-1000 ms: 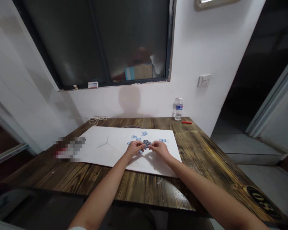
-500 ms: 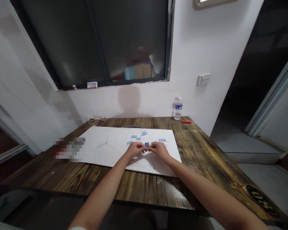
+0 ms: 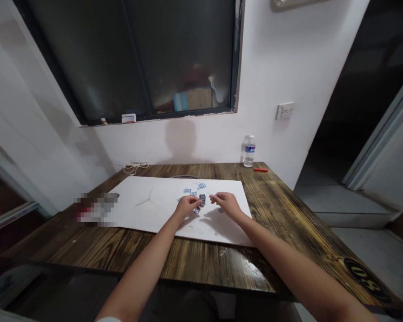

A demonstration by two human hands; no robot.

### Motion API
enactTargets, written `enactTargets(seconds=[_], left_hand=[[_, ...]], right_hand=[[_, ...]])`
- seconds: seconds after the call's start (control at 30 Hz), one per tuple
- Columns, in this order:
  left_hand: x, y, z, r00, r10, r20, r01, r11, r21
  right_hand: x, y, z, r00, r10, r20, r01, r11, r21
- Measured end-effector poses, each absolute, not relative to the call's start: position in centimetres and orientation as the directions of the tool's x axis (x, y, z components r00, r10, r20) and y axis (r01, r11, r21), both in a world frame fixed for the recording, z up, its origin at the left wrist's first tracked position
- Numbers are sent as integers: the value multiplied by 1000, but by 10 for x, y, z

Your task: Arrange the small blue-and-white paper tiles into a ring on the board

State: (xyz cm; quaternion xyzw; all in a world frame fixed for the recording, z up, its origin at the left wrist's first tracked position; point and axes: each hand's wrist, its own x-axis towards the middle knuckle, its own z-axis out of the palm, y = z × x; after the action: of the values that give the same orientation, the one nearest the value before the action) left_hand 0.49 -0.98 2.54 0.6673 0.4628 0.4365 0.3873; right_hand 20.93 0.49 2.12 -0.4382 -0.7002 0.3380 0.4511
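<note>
My left hand (image 3: 188, 206) pinches a small dark, flat piece with pale stripes (image 3: 202, 200) between thumb and fingers, holding it upright just over the white board (image 3: 168, 219). What kind of piece it is, I cannot make out. To its right, my right hand (image 3: 226, 203) hovers above the board, apart from the piece, its fingers bent and the tips slightly apart. Around the hands lie several small blue-and-white barred pieces (image 3: 202, 185); some are partly covered by my fingers. One of these sits under my right hand.
The board rests on a dark wooden table (image 3: 127, 250). A thin forked wire or twig (image 3: 149, 200) lies on its left part. Farther back are a coiled white cord (image 3: 134, 168), a water bottle (image 3: 249, 152) and a red pen-like item (image 3: 261, 170). A wall with a window stands behind.
Both hands were together on the dark piece. My right hand has let go and drawn away to the right; the piece stays in my left hand, now turned more upright.
</note>
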Motion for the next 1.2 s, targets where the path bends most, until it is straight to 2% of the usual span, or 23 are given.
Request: enactTargets(seconds=[0.27,0.4,0.47,0.6,0.8,0.93,1.2], left_hand=[[6,-8,28,71,972,222,208,-233,950],[5,-6,24,53,972,230,203,-236,950],[4,-5,22,54,970,235,201,-242,949],[4,-5,22,52,973,226,201,-231,952],[3,-5,22,43,974,220,222,-225,949],[4,-6,23,36,979,198,221,-201,954],[4,-4,21,27,982,188,206,-190,960]], right_hand=[[256,46,11,71,935,346,308,310,-900],[273,55,1,129,926,354,368,287,-884],[275,53,-3,114,919,376,491,277,-826],[273,47,-8,-29,905,424,773,289,-565],[266,39,-8,-140,921,365,905,268,-331],[264,35,-5,-148,929,340,925,252,-285],[265,35,-5,-149,929,338,920,255,-298]])
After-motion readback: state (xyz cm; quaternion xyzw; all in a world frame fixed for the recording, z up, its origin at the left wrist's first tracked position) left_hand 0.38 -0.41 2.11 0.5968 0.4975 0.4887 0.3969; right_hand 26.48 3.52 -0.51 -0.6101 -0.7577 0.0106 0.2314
